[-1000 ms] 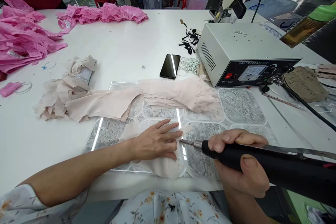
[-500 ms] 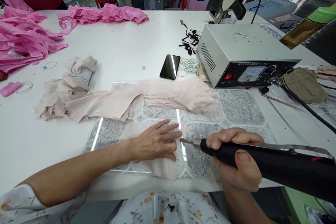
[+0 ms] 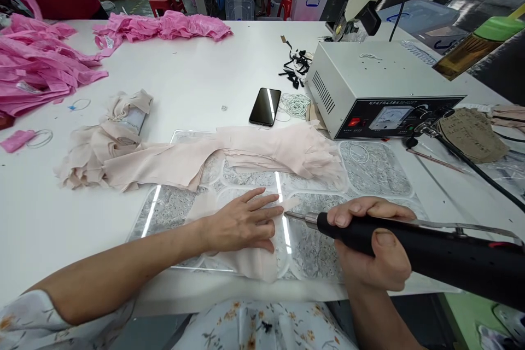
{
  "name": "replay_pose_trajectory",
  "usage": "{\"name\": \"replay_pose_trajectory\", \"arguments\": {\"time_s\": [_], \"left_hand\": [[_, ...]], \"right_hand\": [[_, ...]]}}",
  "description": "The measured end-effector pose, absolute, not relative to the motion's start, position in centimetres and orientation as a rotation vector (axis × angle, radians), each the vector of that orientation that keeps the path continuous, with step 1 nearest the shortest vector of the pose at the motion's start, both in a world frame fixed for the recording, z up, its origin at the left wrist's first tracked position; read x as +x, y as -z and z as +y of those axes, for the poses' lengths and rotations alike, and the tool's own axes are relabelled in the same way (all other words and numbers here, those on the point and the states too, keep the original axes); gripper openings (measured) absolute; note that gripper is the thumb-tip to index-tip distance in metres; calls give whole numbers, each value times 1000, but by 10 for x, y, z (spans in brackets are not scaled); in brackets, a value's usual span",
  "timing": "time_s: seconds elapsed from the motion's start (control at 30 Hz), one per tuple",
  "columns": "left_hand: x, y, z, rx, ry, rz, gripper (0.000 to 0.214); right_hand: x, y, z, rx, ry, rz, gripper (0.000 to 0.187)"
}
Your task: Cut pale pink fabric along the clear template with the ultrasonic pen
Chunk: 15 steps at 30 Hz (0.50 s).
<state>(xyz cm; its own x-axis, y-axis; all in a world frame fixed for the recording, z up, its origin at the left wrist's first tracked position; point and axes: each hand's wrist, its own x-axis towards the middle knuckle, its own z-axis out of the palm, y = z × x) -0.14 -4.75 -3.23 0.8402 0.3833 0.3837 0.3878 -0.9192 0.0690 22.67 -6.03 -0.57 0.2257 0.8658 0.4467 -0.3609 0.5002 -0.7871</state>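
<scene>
Head camera: our right hand (image 3: 388, 262) is wrapped around a fat black tool (image 3: 447, 254). Its thin metal tip (image 3: 301, 216) points left, just beside our left fingertips; we cannot tell if it touches the cloth. Our left hand (image 3: 244, 221) holds nothing; it lies flat, fingers a bit apart, on a thin pale cloth (image 3: 258, 263). That cloth lies on the gray mat (image 3: 315, 251), near the table's front edge. We seem to be pressing it down and lining up the tip. The next move looks to need flat cloth, a steady tool and fingers clear of the tip. Past that lie more pale cloths (image 3: 270, 147), a phone (image 3: 265, 106) and a gray box (image 3: 381, 74).
</scene>
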Motion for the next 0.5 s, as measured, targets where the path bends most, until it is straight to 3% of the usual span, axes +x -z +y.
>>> {"name": "replay_pose_trajectory", "arguments": {"time_s": [0.3, 0.5], "left_hand": [[-3, 29, -45, -3111, 562, -657, 31], [-28, 10, -61, -3014, 826, -1246, 27]], "right_hand": [[225, 3, -60, -643, -877, -984, 12], [246, -2, -64, -798, -842, -663, 17]]}}
